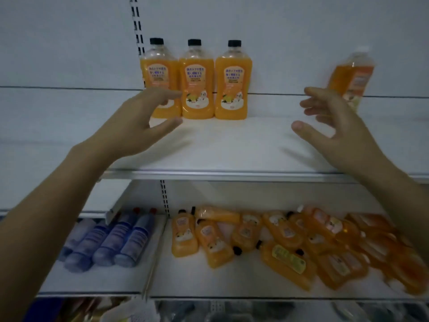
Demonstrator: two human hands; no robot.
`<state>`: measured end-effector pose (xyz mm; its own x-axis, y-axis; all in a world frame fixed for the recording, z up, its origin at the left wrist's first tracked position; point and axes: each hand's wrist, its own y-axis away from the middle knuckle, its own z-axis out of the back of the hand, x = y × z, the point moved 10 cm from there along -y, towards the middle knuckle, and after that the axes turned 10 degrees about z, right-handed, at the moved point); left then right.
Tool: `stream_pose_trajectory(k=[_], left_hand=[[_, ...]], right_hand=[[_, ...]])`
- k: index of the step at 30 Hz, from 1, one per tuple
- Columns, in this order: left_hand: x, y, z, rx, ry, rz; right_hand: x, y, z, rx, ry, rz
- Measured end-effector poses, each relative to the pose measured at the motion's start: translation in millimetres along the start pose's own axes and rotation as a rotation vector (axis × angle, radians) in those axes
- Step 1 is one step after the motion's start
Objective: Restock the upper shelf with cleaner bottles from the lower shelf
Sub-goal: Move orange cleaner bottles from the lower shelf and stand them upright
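Three orange cleaner bottles (197, 80) with black caps stand upright in a row at the back of the upper shelf (232, 154). A fourth orange bottle (351, 77) stands tilted at the back right. My left hand (144, 122) hovers over the shelf with fingers apart, just in front of the leftmost bottle, holding nothing. My right hand (334, 126) is spread open in front of the tilted bottle, apart from it. Several more orange bottles (287, 247) lie in a jumble on the lower shelf (209, 284).
Several blue-and-white bottles with red caps (109, 245) lie on the lower shelf to the left. A slotted upright rail (137, 24) runs up the white back panel. Dark goods show dimly below the lower shelf.
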<state>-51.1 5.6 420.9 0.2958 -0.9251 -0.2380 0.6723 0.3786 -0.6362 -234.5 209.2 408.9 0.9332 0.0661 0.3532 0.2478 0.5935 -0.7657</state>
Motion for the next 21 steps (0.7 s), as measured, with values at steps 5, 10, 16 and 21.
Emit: stream_pose_trajectory(k=[5, 10, 16, 21], left_hand=[[-61, 66, -14, -0.006, 0.015, 0.01], [-103, 154, -42, 0.091, 0.065, 0.076], [-107, 237, -104, 0.286, 0.084, 0.202], [-85, 280, -157, 0.442, 0.084, 0.296]], right_hand=[[20, 74, 17, 0.112, 0.025, 0.1], [23, 168, 26, 0.224, 0.054, 0.121], [-7, 274, 11, 0.344, -0.03, -0.067], [-35, 336, -11, 0.415, -0.036, -0.235]])
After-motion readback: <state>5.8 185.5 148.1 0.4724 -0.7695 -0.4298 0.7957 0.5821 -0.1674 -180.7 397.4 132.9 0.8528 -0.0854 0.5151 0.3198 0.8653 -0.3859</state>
